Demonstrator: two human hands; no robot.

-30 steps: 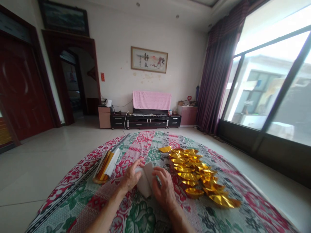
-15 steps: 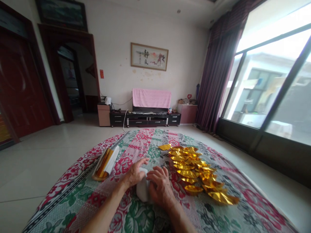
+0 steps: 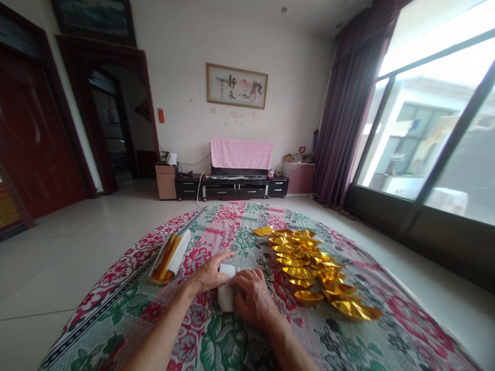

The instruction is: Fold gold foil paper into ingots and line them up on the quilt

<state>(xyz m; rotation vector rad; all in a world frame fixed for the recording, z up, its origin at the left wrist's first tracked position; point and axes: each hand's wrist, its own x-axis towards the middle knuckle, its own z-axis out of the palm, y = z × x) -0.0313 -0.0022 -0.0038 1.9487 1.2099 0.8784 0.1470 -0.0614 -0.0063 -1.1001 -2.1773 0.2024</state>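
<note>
A small folded sheet of paper, white side up, lies on the cloth in front of me. At its left edge my left hand steadies it with the thumb, the index finger stretched past its top. My right hand bends over the right side, fingertips pressed on the paper near its crease. The undersides of my fingers are hidden. To the right sit several shiny gold paper ingots in rows. A curled stack of gold and white paper sheets rests on the left.
A flowered cloth in red, green and grey covers the round table. A flatter gold paper piece lies at the far end of the ingots. Beyond the table stands a low black cabinet with a pink cloth above it.
Both hands have shifted slightly, and more of the white paper shows between them. My right fingers have slid down a little and curled more. The ingots and sheet stack stay put.
</note>
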